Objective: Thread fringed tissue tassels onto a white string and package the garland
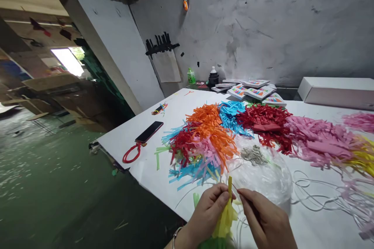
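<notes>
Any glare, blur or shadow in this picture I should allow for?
Head view: the window glares mostly white; head view, left side: cardboard boxes look smeared; head view, beneath the table edge: floor lies in shadow; head view, bottom: left hand and right hand look fairly clear.

White-topped table (172,109): phone (149,132) with red strap (131,162), multicolored fringed paper bunches (214,132), clear plastic bag (263,181).
</notes>
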`<state>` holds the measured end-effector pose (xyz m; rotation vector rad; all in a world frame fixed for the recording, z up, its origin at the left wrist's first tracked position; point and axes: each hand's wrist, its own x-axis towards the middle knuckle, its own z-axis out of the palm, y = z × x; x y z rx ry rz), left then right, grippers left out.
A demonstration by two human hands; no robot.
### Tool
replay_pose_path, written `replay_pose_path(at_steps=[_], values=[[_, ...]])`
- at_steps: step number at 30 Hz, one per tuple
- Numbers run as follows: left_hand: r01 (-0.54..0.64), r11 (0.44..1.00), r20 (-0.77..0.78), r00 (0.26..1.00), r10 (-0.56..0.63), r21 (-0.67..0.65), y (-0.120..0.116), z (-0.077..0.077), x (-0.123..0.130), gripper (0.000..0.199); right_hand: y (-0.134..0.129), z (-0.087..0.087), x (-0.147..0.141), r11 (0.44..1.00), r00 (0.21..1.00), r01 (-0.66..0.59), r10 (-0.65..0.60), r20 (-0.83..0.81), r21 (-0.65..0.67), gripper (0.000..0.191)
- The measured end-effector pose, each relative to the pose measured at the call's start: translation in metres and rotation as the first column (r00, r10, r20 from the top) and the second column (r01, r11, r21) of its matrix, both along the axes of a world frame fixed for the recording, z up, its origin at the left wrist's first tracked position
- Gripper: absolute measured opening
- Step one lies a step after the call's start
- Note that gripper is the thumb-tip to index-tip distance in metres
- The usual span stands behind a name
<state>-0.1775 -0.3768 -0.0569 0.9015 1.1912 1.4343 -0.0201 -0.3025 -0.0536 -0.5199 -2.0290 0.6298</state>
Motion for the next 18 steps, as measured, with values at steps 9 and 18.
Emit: replay_pose_path(at_steps=[9, 18], values=[[0.001, 0.998, -0.277, 0.961, 0.015, 0.057, -0.001, 0.004, -0.008, 0.039, 0.008, 0.001, 0.002, 0.961, 0.983, -0.046, -0.005, 0.185, 0.272, 0.021], [0.108, 0.990, -0.704, 0.710, -0.014, 0.089, -0.001, 0.017, -0.002, 0.030, -0.010, -0.003, -0.006, 0.801, 0.998, -0.053, 0.026, -0.053, -0.596, 0.037]])
